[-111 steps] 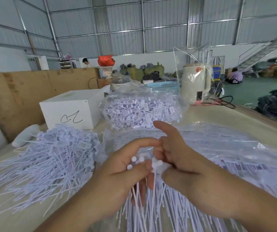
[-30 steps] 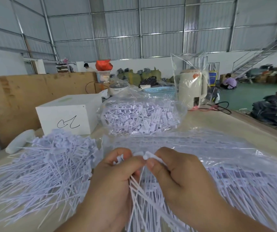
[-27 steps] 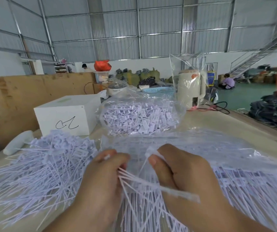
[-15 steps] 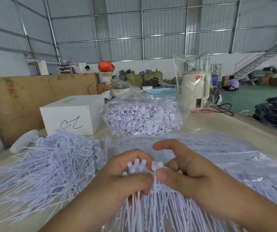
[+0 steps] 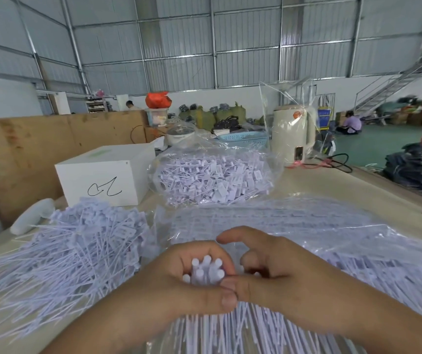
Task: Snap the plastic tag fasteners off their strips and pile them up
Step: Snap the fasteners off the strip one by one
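You are working at a pale desk (image 5: 337,198) in a big shed with grey corrugated metal walls, a green floor and a metal stair at 2 o'clock. A plywood board (image 5: 39,152) stands along the desk's 10 o'clock side. At 11 o'clock sits a white box (image 5: 102,180); at 12 o'clock a clear bag of fasteners (image 5: 215,180), and behind it a blue basket (image 5: 245,139) and a cream kettle (image 5: 293,134) under clear wrap. A person sits on the floor far off at 1 o'clock.

The loose pile of fasteners (image 5: 77,251) spreads at 9 to 10 o'clock. A flat clear bag of strips (image 5: 319,233) lies from 12 to 3 o'clock, under your hands.

Your left hand (image 5: 179,284) is curled round a bundle of fasteners (image 5: 206,270), whose round heads stick up above your fist. Your right hand (image 5: 279,279) meets it at the thumb, thumb and a bent finger pinching at the bundle's edge, the index finger lifted and hooked over.

Half a second ago the flat head you were pinching showed plainly beside the bundle; now your right thumb has closed over the spot and the hands sit tighter together.

The box carries a black hand-drawn scrawl I cannot read as letters; the kettle's orange sticker is too small to read.
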`<state>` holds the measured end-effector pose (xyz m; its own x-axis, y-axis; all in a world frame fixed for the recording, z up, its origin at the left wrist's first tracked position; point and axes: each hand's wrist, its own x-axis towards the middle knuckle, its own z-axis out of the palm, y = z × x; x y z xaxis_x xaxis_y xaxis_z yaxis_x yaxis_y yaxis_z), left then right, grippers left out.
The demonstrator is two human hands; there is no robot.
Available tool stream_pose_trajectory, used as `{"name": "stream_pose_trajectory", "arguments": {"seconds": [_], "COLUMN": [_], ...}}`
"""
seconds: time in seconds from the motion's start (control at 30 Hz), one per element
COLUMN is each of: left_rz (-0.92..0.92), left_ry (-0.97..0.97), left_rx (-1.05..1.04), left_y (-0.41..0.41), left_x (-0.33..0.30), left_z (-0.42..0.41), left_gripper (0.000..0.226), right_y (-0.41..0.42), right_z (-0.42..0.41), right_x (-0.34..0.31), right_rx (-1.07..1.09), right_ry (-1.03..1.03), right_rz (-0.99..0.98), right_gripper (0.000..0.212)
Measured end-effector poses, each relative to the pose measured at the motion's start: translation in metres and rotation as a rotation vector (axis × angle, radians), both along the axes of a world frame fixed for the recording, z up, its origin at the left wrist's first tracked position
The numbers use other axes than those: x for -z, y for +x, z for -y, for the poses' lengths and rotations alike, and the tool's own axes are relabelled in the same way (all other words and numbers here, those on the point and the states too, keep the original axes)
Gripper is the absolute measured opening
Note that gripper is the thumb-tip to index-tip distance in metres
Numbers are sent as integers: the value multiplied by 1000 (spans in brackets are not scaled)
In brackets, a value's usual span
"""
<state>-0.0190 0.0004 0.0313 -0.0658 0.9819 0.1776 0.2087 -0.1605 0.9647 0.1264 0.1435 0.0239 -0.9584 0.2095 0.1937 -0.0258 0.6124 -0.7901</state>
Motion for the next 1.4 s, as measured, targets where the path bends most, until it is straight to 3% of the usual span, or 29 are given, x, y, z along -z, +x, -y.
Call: {"name": "stream_pose_trajectory", "arguments": {"seconds": [0.2, 0.33, 0.57, 0.73, 0.8, 0.93, 1.0, 1.23, 1.4], "left_rz": [-21, -58, 15, 329, 253, 102, 86, 19, -40], "left_ry": [57, 82, 300, 340, 309, 201, 177, 26, 22], "left_rx": [-173, -158, -419, -553, -526, -290, -147, 25, -24], "left_y": [-11, -6, 9, 8, 0, 1, 4, 1, -7], "left_x": [2, 1, 4, 2, -1, -1, 0, -7, -8], "left_z": [2, 3, -2, -4, 0, 3, 2, 7, 9], "left_gripper": [19, 16, 17, 23, 26, 24, 27, 22, 13], "right_y": [8, 6, -5, -3, 4, 6, 4, -1, 4], "right_z": [-9, -8, 13, 12, -1, -2, 2, 3, -6], "right_x": [-17, -16, -7, -15, -19, -16, -12, 2, -8], "right_rx": [-119, -9, 150, 407, 392, -34, -193, -99, -137], "right_ry": [-81, -54, -182, -362, -297, -335, -344, -231, -90], "right_rz": [183, 49, -154, -364, -376, -172, -107, -33, 157], "right_gripper": [34, 42, 41, 43, 48, 15, 21, 37, 43]}}
